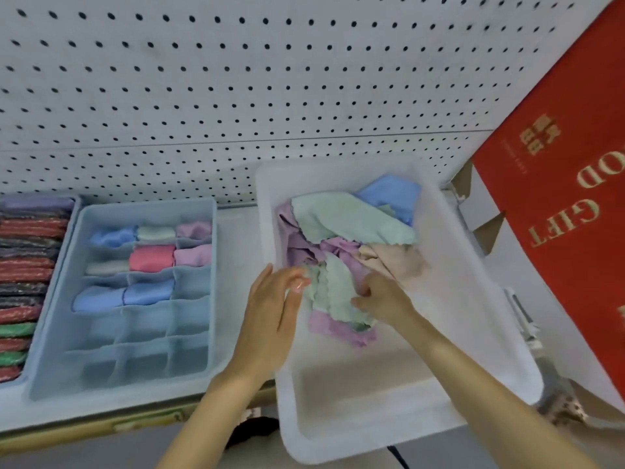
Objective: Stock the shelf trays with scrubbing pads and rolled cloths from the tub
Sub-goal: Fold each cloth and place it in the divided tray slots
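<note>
Grabbing stage, I reckon: right hand [382,296] curls its fingers into the mint cloth [333,294] in the tub [460,299] at centre right, left hand [274,309] straight-fingered just beside it, so next it needs rolling for an empty cell of the divided tray [145,363], lower left.

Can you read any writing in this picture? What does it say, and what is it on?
"GIFT": gold letters, turned sideways, on the red box.
"OD": beside it on the same box; the rest is cut off at the picture's edge.
The gold emblem and the small line next to it on the box: too blurred to read.
The tub, tray and cloths show no writing.
</note>
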`<action>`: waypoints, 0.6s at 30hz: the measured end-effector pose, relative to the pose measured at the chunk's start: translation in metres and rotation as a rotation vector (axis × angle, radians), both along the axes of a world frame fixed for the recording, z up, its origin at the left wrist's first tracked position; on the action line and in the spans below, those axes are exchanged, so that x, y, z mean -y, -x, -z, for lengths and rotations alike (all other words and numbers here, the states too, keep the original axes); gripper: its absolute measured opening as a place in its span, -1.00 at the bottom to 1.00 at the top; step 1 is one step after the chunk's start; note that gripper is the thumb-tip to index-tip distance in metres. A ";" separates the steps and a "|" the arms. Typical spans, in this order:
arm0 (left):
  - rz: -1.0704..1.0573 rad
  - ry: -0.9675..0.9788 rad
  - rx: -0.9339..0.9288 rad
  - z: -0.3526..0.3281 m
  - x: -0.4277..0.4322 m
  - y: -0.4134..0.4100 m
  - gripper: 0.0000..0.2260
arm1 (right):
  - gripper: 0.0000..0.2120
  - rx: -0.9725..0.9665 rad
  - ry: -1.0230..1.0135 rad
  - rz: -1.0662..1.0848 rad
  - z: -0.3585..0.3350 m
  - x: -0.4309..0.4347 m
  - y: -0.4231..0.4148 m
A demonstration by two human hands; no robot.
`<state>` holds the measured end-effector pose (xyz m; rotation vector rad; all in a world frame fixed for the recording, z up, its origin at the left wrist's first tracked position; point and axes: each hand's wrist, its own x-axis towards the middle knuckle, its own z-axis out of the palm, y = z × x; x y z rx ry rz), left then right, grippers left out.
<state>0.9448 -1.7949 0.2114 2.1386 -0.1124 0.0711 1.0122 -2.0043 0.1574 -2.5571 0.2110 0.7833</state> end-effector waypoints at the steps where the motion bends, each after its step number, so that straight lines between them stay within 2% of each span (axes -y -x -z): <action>1: -0.025 0.015 -0.020 -0.001 0.001 -0.001 -0.62 | -0.84 -0.002 -0.089 0.019 -0.007 0.001 -0.001; 4: -0.116 0.053 -0.090 -0.017 0.007 -0.006 -0.64 | -0.76 -0.012 -0.458 0.154 -0.038 0.009 -0.002; 6: -0.176 0.098 -0.138 -0.031 0.015 -0.013 -0.72 | -0.80 -0.066 -0.777 0.246 -0.068 0.016 -0.001; 8: -0.191 0.165 -0.232 -0.041 0.027 -0.023 -0.80 | -0.87 -0.160 -1.093 0.326 -0.096 0.021 -0.003; 10: -0.149 0.272 -0.398 -0.041 0.041 -0.036 -0.76 | -0.77 -0.220 -1.281 0.371 -0.119 0.024 -0.008; 12: -0.069 0.413 -0.506 -0.041 0.057 -0.042 -0.65 | -0.65 -0.242 -1.345 0.346 -0.137 0.027 -0.014; 13: -0.041 0.457 -0.479 -0.040 0.064 -0.043 -0.61 | -0.65 -0.235 -1.342 0.322 -0.144 0.029 -0.015; 15: 0.013 0.439 -0.351 -0.051 0.068 -0.042 -0.61 | -0.78 -0.212 -1.319 0.302 -0.157 0.032 -0.017; 18: 0.220 0.462 -0.213 -0.077 0.068 -0.047 -0.38 | -0.80 -0.194 -1.264 0.235 -0.168 0.039 -0.023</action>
